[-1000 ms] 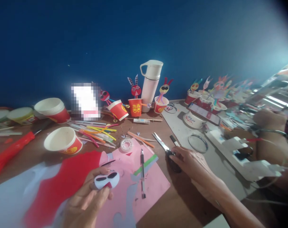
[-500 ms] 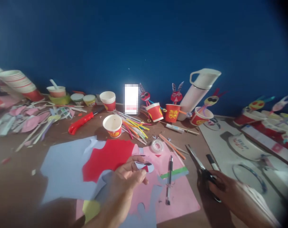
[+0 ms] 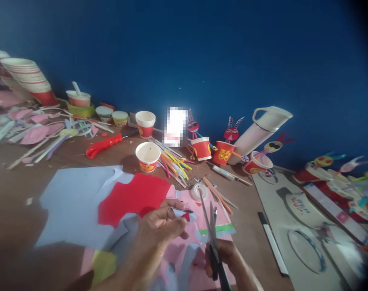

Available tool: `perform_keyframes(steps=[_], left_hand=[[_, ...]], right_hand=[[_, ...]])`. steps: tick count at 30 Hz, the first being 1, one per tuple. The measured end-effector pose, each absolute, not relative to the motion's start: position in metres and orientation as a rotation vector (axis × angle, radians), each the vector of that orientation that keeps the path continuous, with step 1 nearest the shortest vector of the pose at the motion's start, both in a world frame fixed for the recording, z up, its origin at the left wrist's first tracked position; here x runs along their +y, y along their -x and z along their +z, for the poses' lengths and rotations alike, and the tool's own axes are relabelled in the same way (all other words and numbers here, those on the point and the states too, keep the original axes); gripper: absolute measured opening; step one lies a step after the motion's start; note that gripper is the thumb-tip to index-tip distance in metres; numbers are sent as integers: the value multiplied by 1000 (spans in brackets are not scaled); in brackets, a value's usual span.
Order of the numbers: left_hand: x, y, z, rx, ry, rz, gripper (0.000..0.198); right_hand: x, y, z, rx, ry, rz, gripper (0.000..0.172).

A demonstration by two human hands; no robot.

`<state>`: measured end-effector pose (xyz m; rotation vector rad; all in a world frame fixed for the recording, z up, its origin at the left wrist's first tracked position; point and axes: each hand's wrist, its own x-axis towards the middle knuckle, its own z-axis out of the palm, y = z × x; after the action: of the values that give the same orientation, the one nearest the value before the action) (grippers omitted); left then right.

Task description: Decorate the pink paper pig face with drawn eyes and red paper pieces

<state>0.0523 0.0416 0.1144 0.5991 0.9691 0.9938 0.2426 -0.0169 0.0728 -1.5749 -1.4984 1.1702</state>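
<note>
A small paper cut-out (image 3: 184, 213), pale with a red bit and dark marks, sits pinched between the thumb and fingertips of the left hand (image 3: 162, 226), held just above the pink sheet (image 3: 198, 246) near the worktop's front edge. The right hand (image 3: 229, 258) is closed around the handles of the scissors (image 3: 209, 226), whose blades point up and away, their tips close beside the cut-out; whether they touch it I cannot tell.

The piece looks largely shaped already, so trimming seems to be what is left. Under the hands lie red (image 3: 135, 196) and light blue (image 3: 77, 202) sheets, overlapping. Further back stand a paper cup (image 3: 148, 156), a heap of coloured straws (image 3: 171, 161) and a tape roll (image 3: 198, 190). Finished cup figures (image 3: 224, 147) line the rear edge by a white flask (image 3: 259, 131). A black marker (image 3: 273, 242) lies toward the right edge.
</note>
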Motion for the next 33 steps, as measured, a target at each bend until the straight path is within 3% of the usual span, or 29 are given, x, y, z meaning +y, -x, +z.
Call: perform_keyframes(steps=[8,14,23,33], left_hand=[[43,-51,110,896,-581,919,17],[42,-52,112,853,-536,915,15],[42,-53,112,908,-566,868,15],[41,-55,108,921,-535,883,17]], right_hand=[[-19,-244,76,-1583,1590,1260,42],[-17,-242,75,-1613,1554,1248,34],[-19,-239,90,-1633,1585,1223,37],[-40,-229,98,-1521,1698,1128,65]])
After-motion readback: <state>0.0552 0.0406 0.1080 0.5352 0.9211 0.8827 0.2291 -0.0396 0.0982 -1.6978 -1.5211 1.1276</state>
